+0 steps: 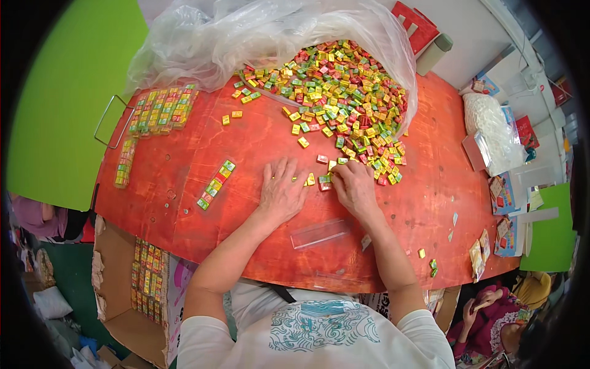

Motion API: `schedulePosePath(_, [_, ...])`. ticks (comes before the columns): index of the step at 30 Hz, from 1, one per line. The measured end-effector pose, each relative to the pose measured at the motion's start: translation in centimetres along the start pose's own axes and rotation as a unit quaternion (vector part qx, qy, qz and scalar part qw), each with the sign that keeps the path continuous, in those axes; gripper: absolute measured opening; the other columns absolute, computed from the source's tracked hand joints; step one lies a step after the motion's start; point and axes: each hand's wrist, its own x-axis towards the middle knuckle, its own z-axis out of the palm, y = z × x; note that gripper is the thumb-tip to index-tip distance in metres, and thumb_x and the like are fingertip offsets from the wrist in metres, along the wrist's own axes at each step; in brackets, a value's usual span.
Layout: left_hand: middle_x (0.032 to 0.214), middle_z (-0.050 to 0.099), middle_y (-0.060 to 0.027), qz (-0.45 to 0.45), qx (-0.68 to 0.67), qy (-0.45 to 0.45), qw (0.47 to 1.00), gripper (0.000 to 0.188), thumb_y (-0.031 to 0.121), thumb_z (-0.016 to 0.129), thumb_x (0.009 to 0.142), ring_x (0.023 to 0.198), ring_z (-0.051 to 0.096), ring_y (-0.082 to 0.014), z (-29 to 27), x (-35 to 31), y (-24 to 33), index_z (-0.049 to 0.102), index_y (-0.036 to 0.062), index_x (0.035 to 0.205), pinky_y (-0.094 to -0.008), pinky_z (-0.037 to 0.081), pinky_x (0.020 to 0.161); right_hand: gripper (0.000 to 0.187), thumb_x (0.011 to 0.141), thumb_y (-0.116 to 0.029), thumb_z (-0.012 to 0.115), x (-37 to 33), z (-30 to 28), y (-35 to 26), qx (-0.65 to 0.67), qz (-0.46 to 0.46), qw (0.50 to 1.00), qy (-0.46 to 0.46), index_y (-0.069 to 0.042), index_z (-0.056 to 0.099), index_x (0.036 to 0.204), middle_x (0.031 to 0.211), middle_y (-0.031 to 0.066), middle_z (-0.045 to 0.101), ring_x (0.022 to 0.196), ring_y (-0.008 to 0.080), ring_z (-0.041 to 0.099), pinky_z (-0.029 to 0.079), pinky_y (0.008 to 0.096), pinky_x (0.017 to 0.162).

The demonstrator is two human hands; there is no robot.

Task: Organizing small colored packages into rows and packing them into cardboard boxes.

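My left hand (pixel 283 192) lies flat on the red table (pixel 246 135), fingers stretched out, beside a short line of small wrapped candies (pixel 310 179). Facing it, my right hand (pixel 355 189) has its fingers bent and drawn together over the candies at the line's other end; its fingertips seem to grip one, though they partly hide it. An unfilled clear plastic tray (pixel 319 234) rests nearer to me, below both hands. To the left, a filled strip of candies (pixel 216 184) lies at a slant. Beyond my hands spreads a big heap of red, yellow and green candies (pixel 350 92).
A clear plastic bag (pixel 203 43) lies around the heap. Filled packs (pixel 163 111) are stacked at the back left near a metal handle (pixel 113 122). A cardboard box (pixel 117 270) with more packs stands below the left edge. Another person (pixel 491 313) sits at lower right.
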Motion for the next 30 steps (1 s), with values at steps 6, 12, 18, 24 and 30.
schedulePosePath(6, [0.136, 0.053, -0.0177, 0.001, 0.002, 0.007, 1.000, 0.037, 0.026, 0.069, 0.088, 0.131, 0.046, -0.0379, 0.2, 0.1, 0.3, 0.065, 0.0099, 0.122, -0.0607, 0.035, 0.104, 0.018, 0.084, -0.019, 0.074, 0.5, 0.4, -1.1, -0.055, -0.025, 0.997, -0.049, -0.009, 0.066, 0.096, 0.097, 0.0079, 0.060, 0.098, 0.0280, 0.059, 0.041, 0.0436, 0.090])
schedulePosePath(12, [0.134, 0.054, -0.0176, 0.003, -0.007, 0.007, 1.000, 0.038, 0.026, 0.068, 0.088, 0.130, 0.046, -0.0380, -0.1, 0.2, 0.3, 0.064, 0.0096, 0.122, -0.0608, 0.035, 0.103, 0.018, 0.084, -0.019, 0.074, 1.1, 1.2, -1.2, -0.093, 0.015, 0.995, -0.026, -0.008, 0.065, 0.095, 0.095, 0.0080, 0.060, 0.096, 0.0282, 0.059, 0.040, 0.0432, 0.089])
schedulePosePath(18, [0.133, 0.054, -0.0175, 0.003, -0.008, 0.010, 1.000, 0.037, 0.026, 0.067, 0.089, 0.130, 0.046, -0.0382, 0.1, 0.0, 0.2, 0.064, 0.0098, 0.122, -0.0606, 0.035, 0.103, 0.021, 0.085, -0.020, 0.074, 0.1, -0.4, -1.8, -0.082, -0.008, 0.996, 0.020, -0.009, 0.066, 0.100, 0.096, 0.0079, 0.060, 0.095, 0.0280, 0.059, 0.039, 0.0429, 0.089])
schedulePosePath(24, [0.128, 0.052, -0.0165, 0.012, -0.008, 0.024, 1.000, 0.038, 0.025, 0.068, 0.087, 0.127, 0.046, -0.0368, -0.2, 0.2, 0.2, 0.065, 0.0086, 0.121, -0.0602, 0.037, 0.100, 0.020, 0.086, -0.021, 0.074, -1.8, 0.0, -2.3, -0.104, -0.028, 0.994, -0.017, -0.008, 0.066, 0.099, 0.095, 0.0080, 0.060, 0.094, 0.0275, 0.059, 0.039, 0.0431, 0.089])
schedulePosePath(30, [0.132, 0.053, -0.0168, 0.006, -0.014, 0.004, 1.000, 0.038, 0.024, 0.069, 0.087, 0.129, 0.046, -0.0372, -0.1, 0.2, 0.3, 0.064, 0.0093, 0.121, -0.0578, 0.035, 0.102, 0.018, 0.087, -0.023, 0.073, 0.0, 1.3, -3.0, -0.131, 0.014, 0.991, -0.007, -0.007, 0.067, 0.094, 0.093, 0.0081, 0.062, 0.094, 0.0265, 0.059, 0.039, 0.0426, 0.087])
